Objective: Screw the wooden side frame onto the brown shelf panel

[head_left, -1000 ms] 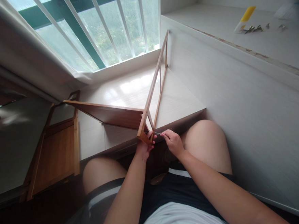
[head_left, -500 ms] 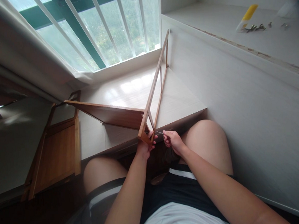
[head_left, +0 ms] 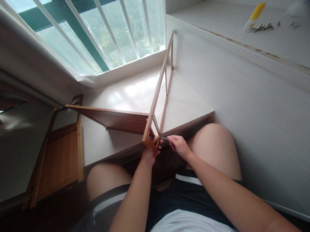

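Observation:
A long wooden ladder-like frame (head_left: 158, 91) stands on edge across the pale platform (head_left: 186, 103), joined at its near corner to a brown wooden panel (head_left: 113, 120). My left hand (head_left: 150, 151) grips that near corner of the frame from below. Just to the right, my right hand (head_left: 178, 146) is closed in a pinch on a thin metal tool (head_left: 164, 138) whose tip points at the corner joint.
A second wooden panel with a frame (head_left: 57, 160) leans at the left. Window bars (head_left: 117, 26) and a curtain (head_left: 20, 54) are ahead. On the raised ledge at the right lie a yellow-handled tool (head_left: 254, 14) and several screws (head_left: 264, 27). My knees flank the work.
My right hand has turned a little at the joint while holding the thin tool. The left hand and frame stay put.

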A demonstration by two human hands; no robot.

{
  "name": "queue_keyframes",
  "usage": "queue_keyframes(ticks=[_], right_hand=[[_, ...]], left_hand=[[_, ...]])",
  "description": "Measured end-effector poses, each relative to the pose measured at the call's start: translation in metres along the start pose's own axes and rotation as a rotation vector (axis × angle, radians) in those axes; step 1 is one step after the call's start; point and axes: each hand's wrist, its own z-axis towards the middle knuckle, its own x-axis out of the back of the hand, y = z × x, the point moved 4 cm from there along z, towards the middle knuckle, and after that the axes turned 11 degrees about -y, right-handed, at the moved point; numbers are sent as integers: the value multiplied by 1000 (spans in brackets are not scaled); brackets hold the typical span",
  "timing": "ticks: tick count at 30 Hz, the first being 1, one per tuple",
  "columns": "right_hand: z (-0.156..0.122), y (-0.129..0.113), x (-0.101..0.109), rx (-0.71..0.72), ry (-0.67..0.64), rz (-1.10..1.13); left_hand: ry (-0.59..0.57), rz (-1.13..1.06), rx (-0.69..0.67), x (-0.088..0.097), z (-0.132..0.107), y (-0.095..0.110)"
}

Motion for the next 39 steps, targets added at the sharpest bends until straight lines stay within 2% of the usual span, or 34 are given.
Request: queue_keyframes(ticks=[4, 9, 12, 21, 27, 30, 32, 36, 39], right_hand=[[-1, -2, 2, 46, 16, -112], [-10, -21, 2, 214, 66, -464], [-15, -30, 0, 266, 61, -604], [-17, -24, -1, 269, 43, -717], [-16, -26, 2, 270, 118, -837], [-14, -26, 3, 263, 128, -753], [-10, -21, 3, 220, 109, -582], [-1, 0, 2, -14, 22, -90], [2, 7, 0, -105, -40, 102]], left_hand=[[16, 1, 13, -1, -1, 1], [14, -8, 11, -2, -2, 2], [14, -14, 6, -2, -1, 2], [-10, -16, 4, 1, 3, -1], [-21, -9, -1, 1, 3, -1], [-17, -11, -4, 0, 2, -1], [-6, -14, 1, 0, 2, 0], [-4, -15, 5, 0, 1, 0], [-1, -4, 9, -1, 0, 0]])
